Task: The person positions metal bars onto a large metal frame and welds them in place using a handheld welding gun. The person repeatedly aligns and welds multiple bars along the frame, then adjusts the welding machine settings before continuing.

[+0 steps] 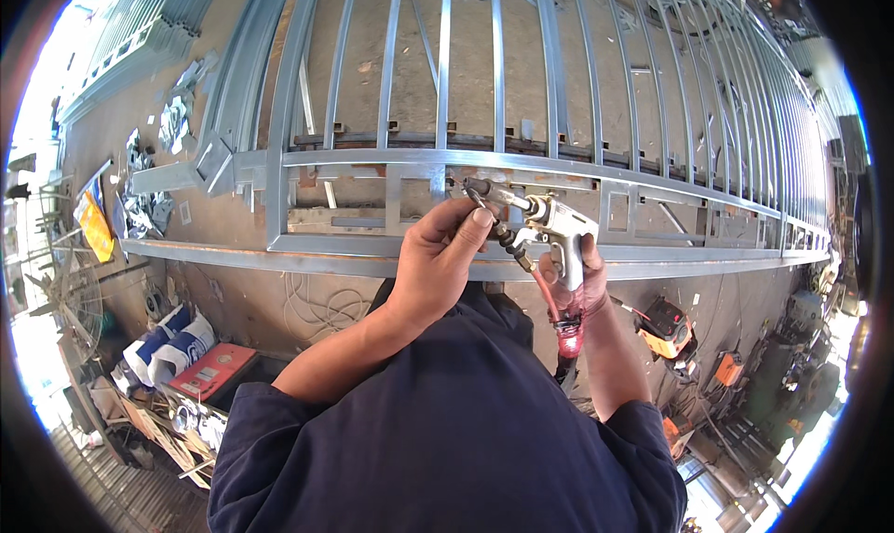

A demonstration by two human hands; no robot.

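My right hand (582, 277) is wrapped round the handle of a silver pistol-grip air tool (563, 224), its nose pointing left. A red hose section (569, 333) hangs by the grip. Dark metal fittings (506, 235) with a reddish tube run slantwise below the tool's body, toward my left fingers. My left hand (442, 254) is closed in a pinch at the tool's nose, thumb and forefinger together. Something small and metallic shows at those fingertips, too small to name. Both hands are above the near rails of a galvanized steel frame (372, 158).
The frame's upright bars (498, 58) run away from me, and its near rail (689, 265) crosses before my body. Stacked steel tubes (140, 58) lie far left. A red case (214, 370), a coiled cable (326, 310) and an orange-black machine (666, 328) are on the near side.
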